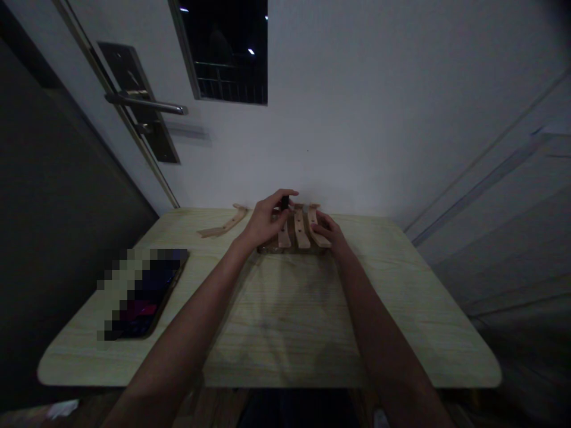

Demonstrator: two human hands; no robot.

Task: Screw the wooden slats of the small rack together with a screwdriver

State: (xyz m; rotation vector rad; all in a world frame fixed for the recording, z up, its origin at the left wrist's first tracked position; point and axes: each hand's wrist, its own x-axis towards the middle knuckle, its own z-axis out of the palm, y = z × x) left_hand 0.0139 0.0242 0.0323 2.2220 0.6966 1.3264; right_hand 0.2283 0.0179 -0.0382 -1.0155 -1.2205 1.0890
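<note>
My left hand (266, 221) pinches a small black block-like piece (285, 203) between thumb and fingers, over the far left part of a brown rack-like base (272, 246). Across this base lie several curved pale wooden pieces with dark holes: a left one (284, 238), a middle one (300, 230) and a right one (321, 240). My right hand (329, 229) is closed around the right wooden piece, thumb on top and fingers at its far side. Another curved wooden piece (229, 223), forked at its near end, lies loose on the table to the left.
A dark phone (156, 291), partly blurred out, lies on the left of the pale wood-grain table (285, 345). Behind the table's far edge rises a white door (357, 119) with a metal handle (151, 106) and a dark window (232, 53).
</note>
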